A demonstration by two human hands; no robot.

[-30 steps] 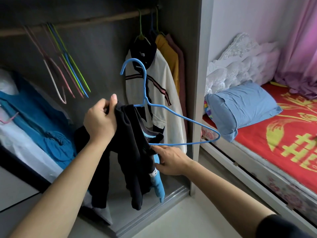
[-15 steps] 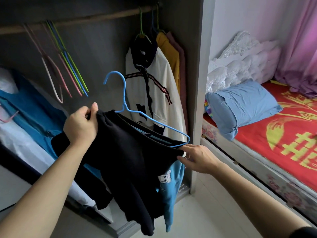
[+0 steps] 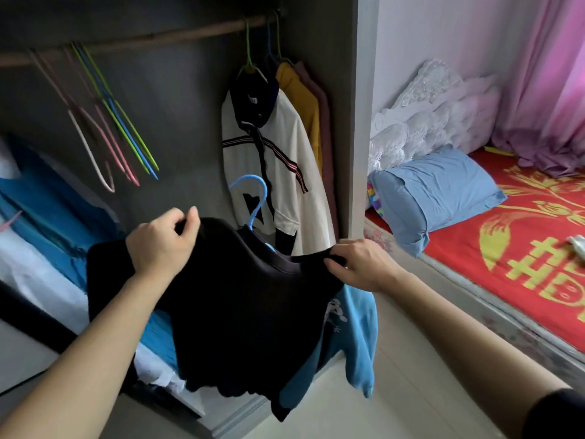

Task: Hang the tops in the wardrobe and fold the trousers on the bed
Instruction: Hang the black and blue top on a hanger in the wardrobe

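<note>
Sagging limp, black top [image 3: 240,299] spans left hand [image 3: 158,245] and right hand [image 3: 364,264].

Holding black top [image 3: 247,312] up in front of open wardrobe [image 3: 190,99], spread btwn both hands. Pinching one shoulder w/ L hand [image 3: 161,245], fingers curled on fabric; pinching other shoulder w/ R hand [image 3: 364,264], near wardrobe's side panel [image 3: 361,122]. Blue hanger [image 3: 253,198] inside the top, only hook & neck showing above neckline. Blue sleeve w/ white print below R hand. On rail [image 3: 142,42]: empty hangers [image 3: 120,128] bunched at left, tilted; at right, white shirt [image 3: 285,172] w/ dark collar & stripes, then yellow top [image 3: 304,99], then a mauve one. Blue & white fabric low left. At right, bed [image 3: 522,248] w/ red-and-yellow cover, blue pillow [image 3: 443,191], pink curtain [image 3: 554,90].
</note>
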